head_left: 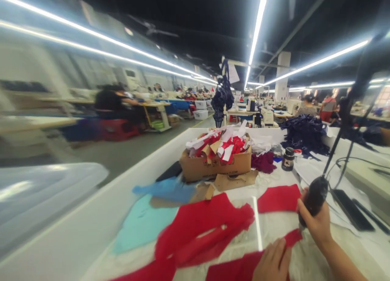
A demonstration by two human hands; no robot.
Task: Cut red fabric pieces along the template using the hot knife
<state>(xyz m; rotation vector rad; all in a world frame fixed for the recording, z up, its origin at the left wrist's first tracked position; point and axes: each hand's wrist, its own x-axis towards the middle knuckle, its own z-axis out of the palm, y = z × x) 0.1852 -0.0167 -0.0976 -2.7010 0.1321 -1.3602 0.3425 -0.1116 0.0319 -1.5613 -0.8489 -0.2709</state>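
Note:
My right hand (318,226) is wrapped round a black corded hand tool (315,195), held upright with its narrow end down. That end is at a narrow red fabric piece (293,237) on the table; whether it touches cannot be made out. My left hand (272,262) lies flat over the near end of the red fabric, fingers stretched out and close together. Under and beside it spreads another red fabric piece (231,266). Farther left lie large red cut panels (198,220), and a separate red panel (278,197) is beyond the tool.
A cardboard box (216,165) heaped with red and white scraps stands at the back. Light blue fabric (167,189) and a turquoise sheet (143,222) lie left. A dark jar (288,159), a navy fabric pile (304,132) and a black phone-like slab (353,210) are right.

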